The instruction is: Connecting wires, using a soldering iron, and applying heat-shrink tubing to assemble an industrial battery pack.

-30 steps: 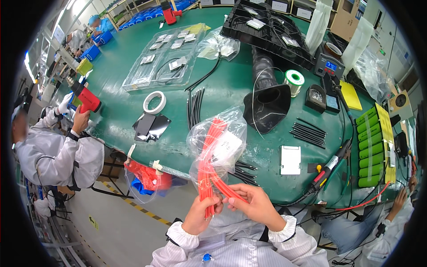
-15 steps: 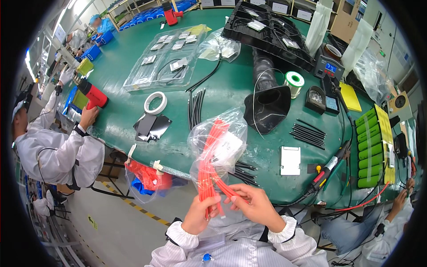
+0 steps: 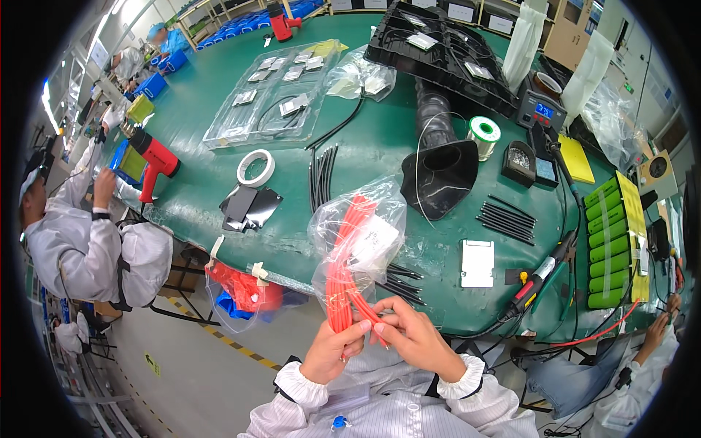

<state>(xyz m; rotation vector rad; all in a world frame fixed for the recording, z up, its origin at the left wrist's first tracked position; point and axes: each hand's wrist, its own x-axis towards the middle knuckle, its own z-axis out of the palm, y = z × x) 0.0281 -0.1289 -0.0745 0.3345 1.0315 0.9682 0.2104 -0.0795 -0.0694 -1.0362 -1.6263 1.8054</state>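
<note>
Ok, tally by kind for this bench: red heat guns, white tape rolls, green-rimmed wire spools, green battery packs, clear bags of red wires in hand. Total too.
Red heat guns: 2
White tape rolls: 1
Green-rimmed wire spools: 1
Green battery packs: 1
Clear bags of red wires, in hand: 1
Total: 6

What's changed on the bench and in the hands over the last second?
The co-worker at the left has let go of the red heat gun, which sits slightly farther right, and drawn their hand back leftward. The ends of the red wires at the right hand have swung in toward the left hand. Both hands keep hold; the tape roll and metal plate stayed put.
</note>
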